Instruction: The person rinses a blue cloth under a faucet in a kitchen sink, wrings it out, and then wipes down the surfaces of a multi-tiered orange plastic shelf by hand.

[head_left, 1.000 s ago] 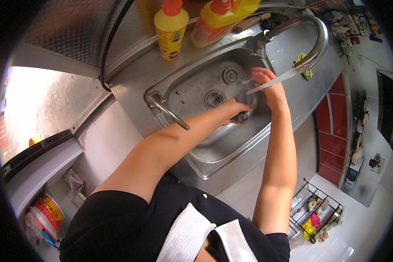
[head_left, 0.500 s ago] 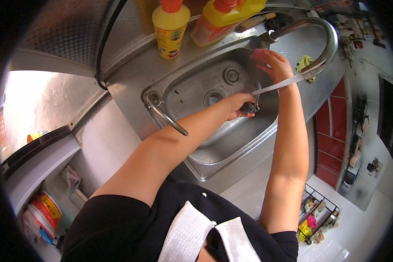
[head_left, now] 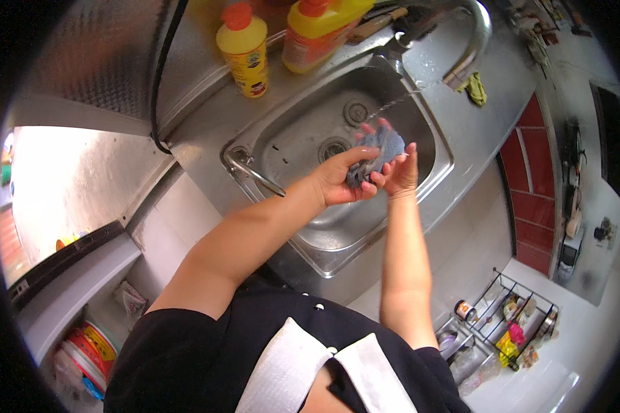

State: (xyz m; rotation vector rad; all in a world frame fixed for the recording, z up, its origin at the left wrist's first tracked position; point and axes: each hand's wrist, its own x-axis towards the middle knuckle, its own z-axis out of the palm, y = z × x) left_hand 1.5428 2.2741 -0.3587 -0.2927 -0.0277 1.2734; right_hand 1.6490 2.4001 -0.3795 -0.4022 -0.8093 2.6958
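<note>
A wet grey-blue cloth (head_left: 387, 143) is bunched between my two hands above the sink. My left hand (head_left: 344, 177) is closed round its lower left side. From the right, my right hand (head_left: 402, 173) grips the same cloth, its fingers partly hidden behind it. Under them lies the stainless steel sink (head_left: 310, 230), with a drain in its floor. The curved faucet (head_left: 477, 34) arches over the counter at the upper right, and only a faint trickle of drops shows between its spout and the sink.
A yellow bottle with a red cap (head_left: 244, 55) and a larger yellow jug (head_left: 310, 38) stand behind the sink. A small metal spout (head_left: 255, 177) rises at its left corner. A yellow-green cloth (head_left: 475, 89) lies on the counter by the faucet. A wire rack (head_left: 492, 330) holds items at lower right.
My right hand has come down from near the faucet's base to the cloth beside my left hand. The strong water stream has dwindled to a trickle. The cloth has been lifted nearer to me.
</note>
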